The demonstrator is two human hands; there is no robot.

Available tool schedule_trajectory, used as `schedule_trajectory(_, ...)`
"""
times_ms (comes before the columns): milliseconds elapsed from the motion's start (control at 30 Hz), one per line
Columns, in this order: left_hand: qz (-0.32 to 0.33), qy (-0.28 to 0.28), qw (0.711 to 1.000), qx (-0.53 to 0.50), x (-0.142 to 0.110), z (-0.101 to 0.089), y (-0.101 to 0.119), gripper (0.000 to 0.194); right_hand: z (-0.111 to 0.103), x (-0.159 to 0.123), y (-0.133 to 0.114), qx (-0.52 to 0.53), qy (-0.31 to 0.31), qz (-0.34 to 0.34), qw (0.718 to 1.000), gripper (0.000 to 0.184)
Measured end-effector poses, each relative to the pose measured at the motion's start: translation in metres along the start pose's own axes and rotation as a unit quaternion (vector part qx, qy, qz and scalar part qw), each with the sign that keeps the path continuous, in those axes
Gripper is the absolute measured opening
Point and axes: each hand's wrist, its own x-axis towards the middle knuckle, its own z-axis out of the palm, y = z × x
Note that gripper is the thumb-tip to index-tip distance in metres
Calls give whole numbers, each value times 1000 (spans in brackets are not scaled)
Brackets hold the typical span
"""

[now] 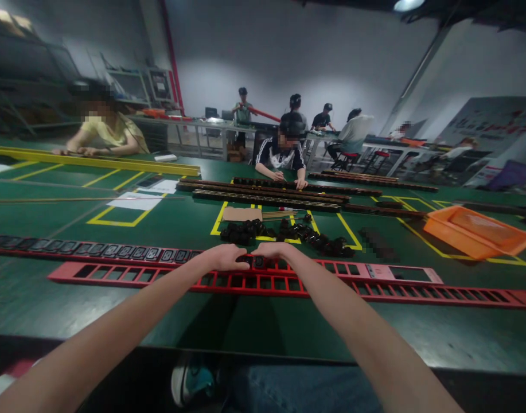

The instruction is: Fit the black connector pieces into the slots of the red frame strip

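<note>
My left hand (230, 257) is closed at a black power socket (258, 262) in the upper red metal strip, its fingertips against the socket's left side. From the right, my right hand (272, 250) is closed over the same socket, its fingers partly hidden behind it. To the left, a row of black sockets (139, 253) sits in the strip's openings; to the right its square openings (342, 268) are bare. A second red strip (288, 285) with open slots lies on the near side, below my hands. Loose black sockets (241, 232) are heaped just beyond my hands.
Behind the heap lie a cardboard piece (242, 214) and long dark strips (267, 193). An orange bin (478, 232) stands at the right on the green table (194, 327). Across it a person in a striped jacket (284, 155) works; another in yellow (108, 135) sits left, by yellow strips (116, 162).
</note>
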Motion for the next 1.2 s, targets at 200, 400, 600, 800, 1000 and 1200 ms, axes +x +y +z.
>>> schedule_trajectory(200,7,46,998,37,-5,7,0,57,-7,-1,-6,5,-3,20,1000,35)
schedule_trajectory(400,12,44,995,87,-5,14,7,44,-2,-5,-9,-20,-2,19,1000,42)
schedule_trajectory(600,17,31,995,93,-6,14,9,39,-16,-18,-17,-81,46,6,996,36)
schedule_trajectory(800,20,10,997,74,-7,7,5,42,-19,-76,23,-149,222,-30,963,36)
schedule_trajectory(1000,15,-10,998,55,-6,9,4,39,25,-135,95,-198,269,-50,941,54)
schedule_trajectory(1200,-12,72,995,73,-8,-15,12,43,55,-130,118,-174,316,-46,932,49)
